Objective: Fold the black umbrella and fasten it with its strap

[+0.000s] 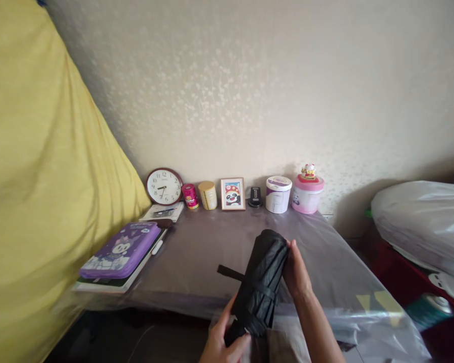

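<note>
A folded black umbrella (263, 282) is held at a slant above the front edge of the table. My left hand (225, 333) grips its lower end, with the thumb across the front. Around the upper right side of the umbrella my right hand (297, 269) is closed, its fingertips partly hidden behind the fabric. The umbrella's strap (230, 273) sticks out loose to the left. The canopy folds look gathered together but uneven.
Plastic sheeting covers the table (212, 252). A purple case (121, 249) lies on books at left. Along the wall stand a clock (164, 186), a picture frame (233, 194), a white tub (278, 194) and a pink tub (307, 195). A yellow curtain (53, 176) hangs left.
</note>
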`<state>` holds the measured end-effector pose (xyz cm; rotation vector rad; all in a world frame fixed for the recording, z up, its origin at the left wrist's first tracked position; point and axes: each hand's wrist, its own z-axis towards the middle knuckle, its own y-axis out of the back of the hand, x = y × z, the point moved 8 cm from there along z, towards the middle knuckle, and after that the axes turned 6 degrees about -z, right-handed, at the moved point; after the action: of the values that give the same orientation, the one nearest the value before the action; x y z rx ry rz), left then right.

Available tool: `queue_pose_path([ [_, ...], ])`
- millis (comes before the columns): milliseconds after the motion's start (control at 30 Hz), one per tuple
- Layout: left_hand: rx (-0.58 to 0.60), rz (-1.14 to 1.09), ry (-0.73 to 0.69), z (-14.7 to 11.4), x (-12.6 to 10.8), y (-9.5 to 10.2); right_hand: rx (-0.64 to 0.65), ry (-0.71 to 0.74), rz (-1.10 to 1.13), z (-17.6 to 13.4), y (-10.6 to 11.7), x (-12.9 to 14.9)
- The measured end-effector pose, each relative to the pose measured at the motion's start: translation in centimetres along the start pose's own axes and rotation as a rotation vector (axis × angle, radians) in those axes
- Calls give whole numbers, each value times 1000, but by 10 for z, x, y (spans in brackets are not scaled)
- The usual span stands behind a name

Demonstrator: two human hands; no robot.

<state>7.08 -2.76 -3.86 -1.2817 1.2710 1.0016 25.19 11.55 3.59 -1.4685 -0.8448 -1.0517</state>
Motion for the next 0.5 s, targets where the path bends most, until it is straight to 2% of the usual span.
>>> queue_pose_path([
  [100,69,-220,186,-7,3,-10,83,-189,100,-13,-1,-22],
  [233,87,-324,248,-12,-4,-15,200,-505,269,-41,-11,-53],
  [400,80,-308,222,-13,-11,-16,262,-550,273,-46,-16,-49],
  [500,20,-184,206,-10,-8,-10,287,-521,255,-42,-23,-40],
])
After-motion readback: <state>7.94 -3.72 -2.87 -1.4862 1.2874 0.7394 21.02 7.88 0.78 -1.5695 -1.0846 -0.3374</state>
